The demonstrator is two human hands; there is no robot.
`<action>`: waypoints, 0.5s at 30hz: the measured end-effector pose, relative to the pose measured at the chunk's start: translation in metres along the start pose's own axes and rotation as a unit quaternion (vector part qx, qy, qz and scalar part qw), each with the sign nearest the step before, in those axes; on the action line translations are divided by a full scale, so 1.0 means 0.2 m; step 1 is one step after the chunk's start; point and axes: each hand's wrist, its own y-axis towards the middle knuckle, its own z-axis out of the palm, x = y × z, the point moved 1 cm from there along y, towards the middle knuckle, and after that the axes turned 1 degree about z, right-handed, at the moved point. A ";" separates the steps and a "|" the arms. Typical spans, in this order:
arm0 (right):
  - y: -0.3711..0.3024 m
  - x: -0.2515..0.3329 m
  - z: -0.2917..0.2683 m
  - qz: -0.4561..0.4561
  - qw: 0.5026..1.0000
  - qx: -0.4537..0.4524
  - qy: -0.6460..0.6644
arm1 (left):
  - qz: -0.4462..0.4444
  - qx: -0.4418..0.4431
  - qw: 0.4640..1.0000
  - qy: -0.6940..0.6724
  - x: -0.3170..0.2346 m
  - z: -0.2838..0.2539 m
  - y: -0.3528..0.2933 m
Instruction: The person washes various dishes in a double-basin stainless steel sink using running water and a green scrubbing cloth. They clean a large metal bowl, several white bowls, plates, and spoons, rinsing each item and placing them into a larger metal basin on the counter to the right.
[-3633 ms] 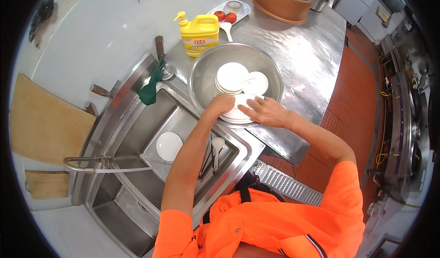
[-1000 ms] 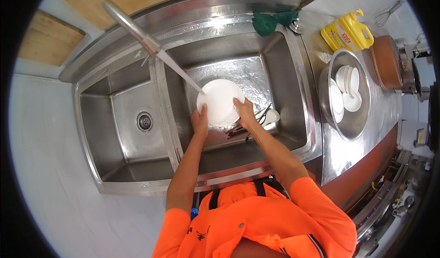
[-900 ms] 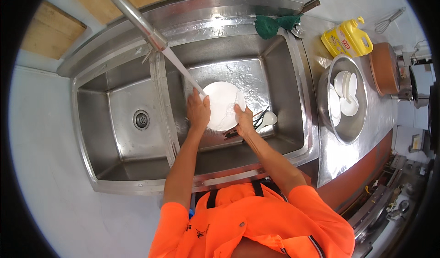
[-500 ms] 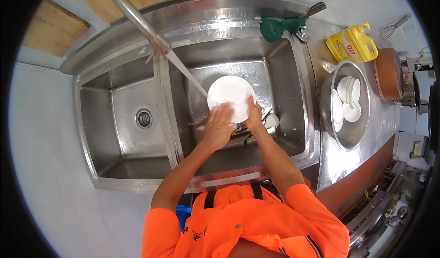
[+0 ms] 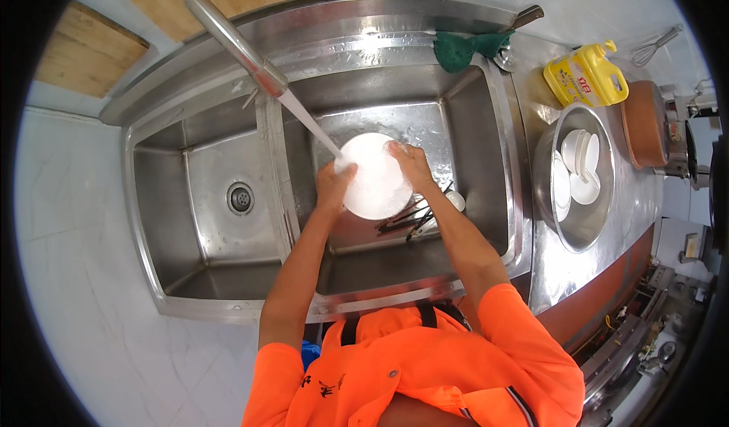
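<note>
A round white plate (image 5: 375, 188) is held over the right basin of a steel sink (image 5: 486, 192). My left hand (image 5: 332, 186) grips its left edge, thumb on the upper face. At the upper right edge my right hand (image 5: 411, 166) is closed on the rim, fingers partly hidden. A stream of water from the faucet (image 5: 239, 44) meets the plate at its upper left. Below the plate, several dark chopsticks (image 5: 410, 220) lie in the basin. A small white piece, perhaps a spoon (image 5: 455, 201), sits beside them, partly behind my right forearm.
To the right, a steel bowl (image 5: 548, 192) holds white dishes and a spoon. Behind it stand a yellow detergent jug (image 5: 585, 76) and a brown pot (image 5: 644, 123). A green cloth (image 5: 456, 52) hangs over the sink's back edge, near a knife handle (image 5: 528, 17). A whisk (image 5: 656, 46) lies farther back.
My left hand has gone from lying across the plate's face to gripping its left edge. My right hand has shifted up along the rim. The plate sits slightly lower and nearer the stream.
</note>
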 end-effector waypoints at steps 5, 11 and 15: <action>-0.18 -0.29 0.13 -0.099 0.981 -0.154 0.062 | 0.006 -0.013 0.999 -0.050 -0.15 -0.02 -0.10; -0.21 -0.32 0.21 -0.042 0.956 -0.239 0.167 | 0.058 -0.191 0.970 -0.140 0.25 0.18 -0.26; -0.17 -0.09 0.03 0.058 0.988 -0.074 0.118 | -0.026 -0.088 0.981 -0.169 0.22 0.10 -0.19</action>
